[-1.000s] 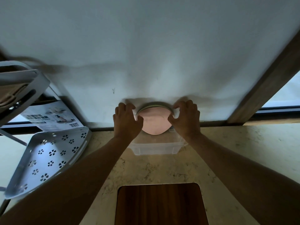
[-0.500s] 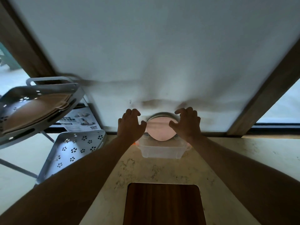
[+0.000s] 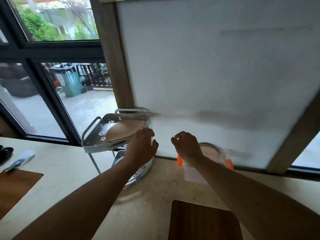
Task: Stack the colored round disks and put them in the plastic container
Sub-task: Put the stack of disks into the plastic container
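Behind right hand (image 3: 187,147): disks (image 3: 209,153) in container (image 3: 191,174).

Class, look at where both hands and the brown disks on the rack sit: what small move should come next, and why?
Probably the left hand closes on the brown disks lying on the upper shelf of the grey rack. It is open right beside them, while pink disks already sit in the plastic container and the right hand holds nothing.

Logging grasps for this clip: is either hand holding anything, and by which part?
Nothing is held. The left hand hovers by the rack, the right hand above the plastic container; both hands' fingers are curled, empty.
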`<state>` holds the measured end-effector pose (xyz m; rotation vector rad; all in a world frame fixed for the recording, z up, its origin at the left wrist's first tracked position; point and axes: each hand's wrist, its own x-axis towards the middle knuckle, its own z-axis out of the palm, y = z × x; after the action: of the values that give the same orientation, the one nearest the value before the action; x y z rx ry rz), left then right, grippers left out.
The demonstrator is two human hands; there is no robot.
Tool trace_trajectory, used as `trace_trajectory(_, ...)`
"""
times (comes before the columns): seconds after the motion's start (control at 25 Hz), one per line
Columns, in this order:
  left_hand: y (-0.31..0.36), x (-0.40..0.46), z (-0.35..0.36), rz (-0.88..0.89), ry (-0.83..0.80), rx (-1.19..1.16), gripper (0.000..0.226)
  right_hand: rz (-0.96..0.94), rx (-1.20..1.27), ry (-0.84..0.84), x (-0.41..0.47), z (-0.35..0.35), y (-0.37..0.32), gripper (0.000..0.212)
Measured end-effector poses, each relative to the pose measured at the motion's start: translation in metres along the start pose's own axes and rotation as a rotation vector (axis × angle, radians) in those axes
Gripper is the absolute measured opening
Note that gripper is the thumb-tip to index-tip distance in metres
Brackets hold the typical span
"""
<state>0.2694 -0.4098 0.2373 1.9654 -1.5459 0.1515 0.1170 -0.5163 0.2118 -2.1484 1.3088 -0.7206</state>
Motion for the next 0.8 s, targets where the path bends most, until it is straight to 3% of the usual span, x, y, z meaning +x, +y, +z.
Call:
trace_trajectory(0.12, -0.025, 0.0, -0.046, 0.03, 0.095, 0.147, 0.019, -0.048, 0.038, -0.069, -0.007, 0.016, -0.045, 0.04)
trace_trajectory(0.24, -0.056, -0.002, -0.068, -0.046, 0.037, 0.187, 0.033, -0.039, 0.038, -0.149, -0.009, 0.038, -0.082, 0.053)
trace_trajectory(0.4, -0.084, -0.004, -0.069, -0.083, -0.045, 0.165, 0.047, 0.275, 0.462, -0.175, 0.001, 0.07, -0.114, 0.045)
trace_trajectory(0.6, -0.1, -0.003, -0.051, -0.059, -0.064, 0.13, 0.04, 0.467, 0.762, -0.144, 0.017, 0.098, -0.13, 0.036)
trace_trajectory(0.8, -0.104, 0.007, -0.039, -0.1, -0.02, 0.047, 0.022, 0.451, 0.725, -0.051, 0.029, 0.106, -0.127, 0.024)
